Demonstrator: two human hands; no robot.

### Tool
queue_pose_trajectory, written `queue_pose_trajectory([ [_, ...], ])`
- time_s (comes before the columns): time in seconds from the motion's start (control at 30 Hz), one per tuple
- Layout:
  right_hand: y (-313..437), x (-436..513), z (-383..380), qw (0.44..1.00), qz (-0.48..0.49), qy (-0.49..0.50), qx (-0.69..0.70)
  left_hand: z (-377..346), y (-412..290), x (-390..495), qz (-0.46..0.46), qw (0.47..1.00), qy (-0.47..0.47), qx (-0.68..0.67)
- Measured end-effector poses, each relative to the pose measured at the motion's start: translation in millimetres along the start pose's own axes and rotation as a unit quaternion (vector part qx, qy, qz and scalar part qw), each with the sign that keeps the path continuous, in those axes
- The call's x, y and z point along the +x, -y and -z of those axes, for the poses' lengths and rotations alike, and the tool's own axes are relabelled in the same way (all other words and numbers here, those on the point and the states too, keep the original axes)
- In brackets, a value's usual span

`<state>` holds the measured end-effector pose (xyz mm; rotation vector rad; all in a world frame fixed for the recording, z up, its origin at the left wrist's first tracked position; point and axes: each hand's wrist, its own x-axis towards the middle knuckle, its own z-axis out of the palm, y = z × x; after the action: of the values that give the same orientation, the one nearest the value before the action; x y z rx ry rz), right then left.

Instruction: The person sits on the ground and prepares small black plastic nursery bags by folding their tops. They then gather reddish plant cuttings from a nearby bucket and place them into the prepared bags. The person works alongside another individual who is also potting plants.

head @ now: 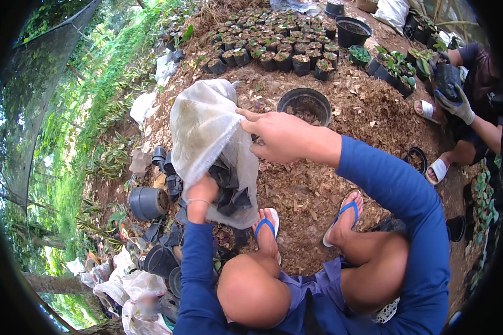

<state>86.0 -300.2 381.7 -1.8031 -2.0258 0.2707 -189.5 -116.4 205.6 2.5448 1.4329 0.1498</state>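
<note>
A white woven plastic sack (201, 121) hangs before me, its mouth open towards my knees. My right hand (276, 136) pinches the sack's rim between thumb and fingers. At the sack's mouth is my left hand (202, 192), blurred and partly covered by the white fabric; its fingers are hidden, so whether it holds anything does not show. Black plastic grow bags (234, 203) lie inside the sack, beside my left hand. Behind my right hand a round black pot (327, 106) stands on the ground with some brown material in it.
Many small potted seedlings (285, 60) stand in rows farther off. At the right a co-worker's gloved hand (459, 106) holds a black grow bag (447, 81). A grey pot (144, 204) lies on its side at the left, near another black pot (159, 260). Wood chips (297, 197) cover the ground.
</note>
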Motion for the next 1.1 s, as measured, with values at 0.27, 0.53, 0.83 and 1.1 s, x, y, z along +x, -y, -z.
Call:
queue_pose_trajectory([
  [0.27, 13, 41, 8, 0.984, 0.064, -0.147, 0.076, 20, -19, 54, 0.094, 0.699, -0.299, -0.643],
  [0.53, 11, 64, 8, 0.968, 0.121, -0.178, 0.126, -53, 20, 117, 0.099, 0.781, 0.042, -0.615],
  [0.83, -21, 70, 37, 0.972, 0.159, -0.161, 0.061, -119, 99, 267, 0.039, 0.933, -0.039, -0.356],
  [1.1, -24, 60, 40, 0.986, 0.121, -0.087, 0.077, -80, 21, 261, 0.064, 0.945, -0.111, -0.303],
])
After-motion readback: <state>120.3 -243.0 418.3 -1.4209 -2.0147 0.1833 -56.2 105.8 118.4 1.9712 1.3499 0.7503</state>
